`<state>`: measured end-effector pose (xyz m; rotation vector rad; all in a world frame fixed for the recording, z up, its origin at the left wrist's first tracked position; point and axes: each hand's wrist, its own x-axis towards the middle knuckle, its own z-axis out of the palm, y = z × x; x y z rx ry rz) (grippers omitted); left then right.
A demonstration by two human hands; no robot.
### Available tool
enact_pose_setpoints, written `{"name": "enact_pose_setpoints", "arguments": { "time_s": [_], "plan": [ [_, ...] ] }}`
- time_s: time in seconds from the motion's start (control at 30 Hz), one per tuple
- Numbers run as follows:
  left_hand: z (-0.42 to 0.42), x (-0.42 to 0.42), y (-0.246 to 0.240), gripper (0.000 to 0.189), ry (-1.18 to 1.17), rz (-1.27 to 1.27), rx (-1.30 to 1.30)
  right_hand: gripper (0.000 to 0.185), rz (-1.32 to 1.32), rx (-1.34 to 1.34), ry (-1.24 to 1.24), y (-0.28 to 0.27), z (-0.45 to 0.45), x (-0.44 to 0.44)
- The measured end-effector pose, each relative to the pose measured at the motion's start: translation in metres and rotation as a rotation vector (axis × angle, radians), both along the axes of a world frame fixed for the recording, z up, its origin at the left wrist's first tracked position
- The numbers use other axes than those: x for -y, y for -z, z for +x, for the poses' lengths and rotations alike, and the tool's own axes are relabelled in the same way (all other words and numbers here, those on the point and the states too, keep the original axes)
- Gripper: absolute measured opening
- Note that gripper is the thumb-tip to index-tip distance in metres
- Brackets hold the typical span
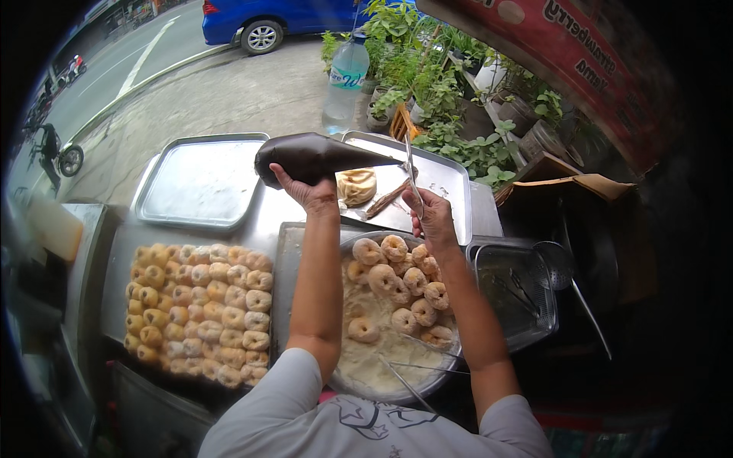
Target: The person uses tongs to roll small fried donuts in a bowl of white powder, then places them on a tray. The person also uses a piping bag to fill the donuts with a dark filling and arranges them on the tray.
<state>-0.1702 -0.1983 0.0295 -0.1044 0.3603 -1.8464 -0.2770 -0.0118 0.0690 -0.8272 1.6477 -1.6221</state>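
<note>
My left hand [306, 186] holds up a piping bag with dark filling [320, 153], its tip pointing right. Upright in my right hand [432, 214] is a slim metal tool, perhaps scissors or a knife [411, 172], its blade at the bag's tip. Below them on a metal tray [464, 200] lie a pale, bunched piping bag [358, 186] and a narrow, brown-stained one or wrapper [388, 199]. Sugar-dusted doughnuts [382, 277] sit in a round metal basin [401, 395] of white powder, with metal tongs [401, 378] at its near edge. Rows of filled-looking doughnuts [200, 315] stand at left.
A shiny metal tray [200, 180] lies at the back left. A large water bottle [346, 83] stands behind the trays, beside potted plants [441, 97]. At right are a wire-mesh basket [509, 286], a skimmer [554, 263] and a cardboard box [567, 183]. A red sign [607, 74] hangs above.
</note>
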Motion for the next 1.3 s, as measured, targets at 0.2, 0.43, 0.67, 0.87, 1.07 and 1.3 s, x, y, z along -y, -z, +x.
{"name": "enact_pose_setpoints", "arguments": {
  "time_s": [0.2, 0.43, 0.67, 0.87, 1.07, 1.3],
  "plan": [
    [0.028, 0.001, -0.003, 0.06, -0.052, 0.015, -0.046, 0.068, 0.598, -0.438, 0.171, 0.039, -0.082, -0.027],
    [0.115, -0.003, -0.014, 0.05, -0.293, -0.093, -0.147, 0.057, 0.695, -0.693, 0.001, 0.096, -0.154, -0.044],
    [0.25, -0.012, -0.01, 0.051, -0.63, -0.306, -0.005, 0.056, 0.706, -0.893, -0.131, 0.142, -0.186, -0.029],
    [0.372, -0.038, 0.005, 0.057, -0.895, -0.26, 0.134, 0.048, 0.785, -1.325, -0.223, 0.128, -0.175, -0.021],
    [0.428, -0.056, 0.023, 0.065, -1.1, -0.14, 0.293, 0.045, 0.687, -1.157, -0.082, 0.098, -0.161, -0.014],
    [0.422, -0.037, 0.045, 0.064, -1.11, -0.053, 0.283, 0.042, 0.571, -1.066, -0.098, 0.062, -0.137, -0.021]
  ]
}}
